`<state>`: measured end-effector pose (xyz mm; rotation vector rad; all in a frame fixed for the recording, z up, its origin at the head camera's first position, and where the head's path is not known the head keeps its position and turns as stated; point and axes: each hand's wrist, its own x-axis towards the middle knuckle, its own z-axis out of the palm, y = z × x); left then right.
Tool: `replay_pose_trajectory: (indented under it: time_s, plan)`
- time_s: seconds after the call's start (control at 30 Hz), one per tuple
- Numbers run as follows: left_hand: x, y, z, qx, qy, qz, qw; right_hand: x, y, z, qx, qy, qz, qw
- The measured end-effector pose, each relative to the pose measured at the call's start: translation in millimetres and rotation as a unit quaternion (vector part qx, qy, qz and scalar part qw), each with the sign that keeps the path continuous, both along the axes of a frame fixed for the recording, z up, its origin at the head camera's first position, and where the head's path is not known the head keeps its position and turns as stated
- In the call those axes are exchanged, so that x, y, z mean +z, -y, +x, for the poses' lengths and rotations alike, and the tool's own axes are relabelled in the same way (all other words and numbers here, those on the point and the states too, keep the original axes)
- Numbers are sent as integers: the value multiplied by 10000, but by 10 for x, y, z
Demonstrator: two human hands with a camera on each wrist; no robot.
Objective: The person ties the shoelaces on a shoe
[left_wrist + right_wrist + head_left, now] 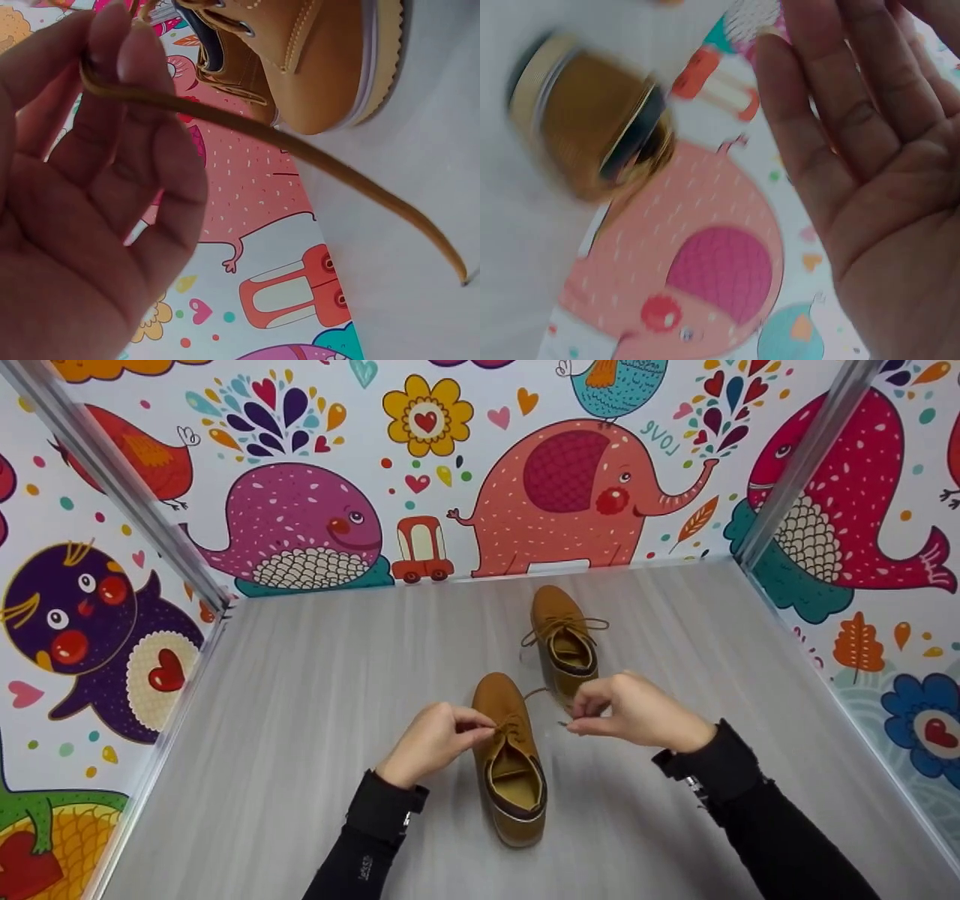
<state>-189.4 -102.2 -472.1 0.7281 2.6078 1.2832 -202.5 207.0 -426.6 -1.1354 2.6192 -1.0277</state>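
Observation:
A tan lace-up shoe (495, 697) stands on the grey floor, its toe pointing away. At its laces, my left hand (437, 741) pinches a brown shoelace (300, 147) between thumb and finger. In the left wrist view the lace's loose end hangs past the fingers. To the right of this shoe, my right hand (637, 711) is raised with thumb and fingertips together, and a small lace tip sticks out from them. A thin lace runs from the shoe towards that hand. The right wrist view leaves most of the pinch out of frame.
A matching shoe (553, 604) with a tied bow stands farther back, partly behind my right hand. Printed wall panels (300, 517) with cartoon animals enclose the floor (315, 660) at the back and sides. A metal corner post (802, 472) rises at the right.

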Motion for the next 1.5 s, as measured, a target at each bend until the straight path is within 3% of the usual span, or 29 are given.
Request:
replay_pose_trajectory:
  time_s: [0.27, 0.43, 0.53, 0.67, 0.77, 0.97, 1.1, 1.23, 1.5]
  plan:
    - [16, -18, -26, 75, -338, 158, 9993, 7, 400, 78, 471, -187, -938, 9943]
    - [35, -19, -31, 86, -419, 180, 9989, -29, 532, 69, 581, -453, -1197, 9901]
    - [47, -15, -34, 58, -431, 170, 9989, -79, 576, 56, 538, -707, -1051, 9905]
    - [49, -11, -36, 71, -424, 159, 9989, -205, 611, 30, 476, -1286, -518, 9892]
    - [40, -9, -30, 78, -422, 133, 9990, -318, 623, 12, 497, -1472, -131, 9878]
    - [6, 2, -15, 103, -388, 98, 9991, -438, 574, -8, 612, -1179, -49, 9911]
    - [-22, 8, -7, 122, -385, 71, 9992, -484, 501, -38, 202, -1131, -192, 9932]
    - [-39, 3, 1, 134, -342, 49, 9993, -561, 469, -73, -167, -1020, 1, 9946]
    - [-72, 19, 6, 99, -377, 101, 9992, -726, 551, -116, 90, -929, 297, 9952]
